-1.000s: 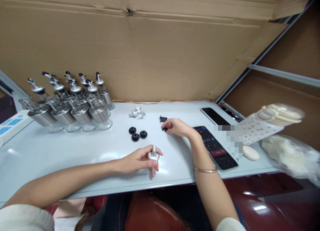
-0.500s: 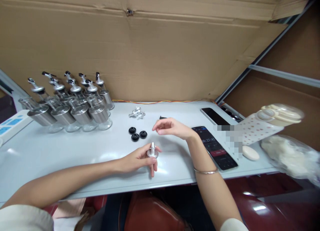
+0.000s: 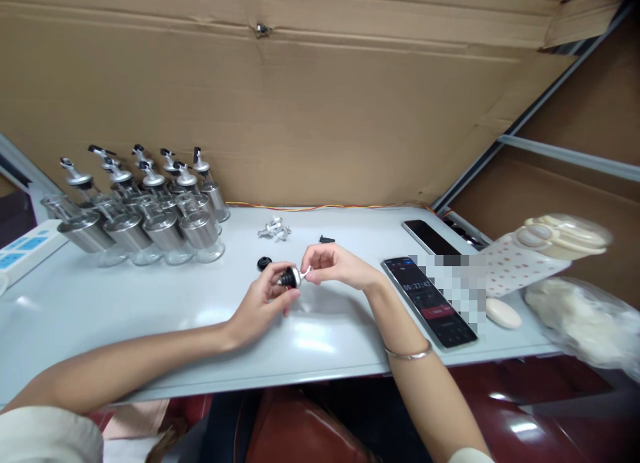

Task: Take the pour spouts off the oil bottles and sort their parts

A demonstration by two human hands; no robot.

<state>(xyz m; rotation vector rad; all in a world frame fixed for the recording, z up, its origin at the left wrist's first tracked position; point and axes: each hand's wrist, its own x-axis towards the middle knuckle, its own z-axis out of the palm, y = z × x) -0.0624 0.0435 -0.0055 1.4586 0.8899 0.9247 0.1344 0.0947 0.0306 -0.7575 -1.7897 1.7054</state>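
Note:
A bottle pourer (image 3: 289, 277) with a ribbed black stopper and a silver spout lies tilted between my two hands. My left hand (image 3: 257, 306) is closed around its black stopper end. At the spout's tip, my right hand (image 3: 336, 266) pinches with thumb and fingers. One black rubber stopper (image 3: 265, 263) rests on the table just beyond my left fingers; others near it may be hidden by the hand. Farther back sits a small pile of silver spouts (image 3: 275, 229). A small black spout cap (image 3: 327, 239) lies behind my right hand.
Several glass bottles with steel sleeves (image 3: 163, 229) stand at the left, the rear ones topped with pourers. A power strip (image 3: 30, 249) is at the far left. To the right are two phones (image 3: 430, 303), a dotted bottle (image 3: 520, 256), a white oval object (image 3: 503, 313) and a plastic bag (image 3: 580, 316).
My left hand has turned the pourer from upright to sideways and moved slightly up and left. My right hand has come down onto the spout. The small black cap now shows fully.

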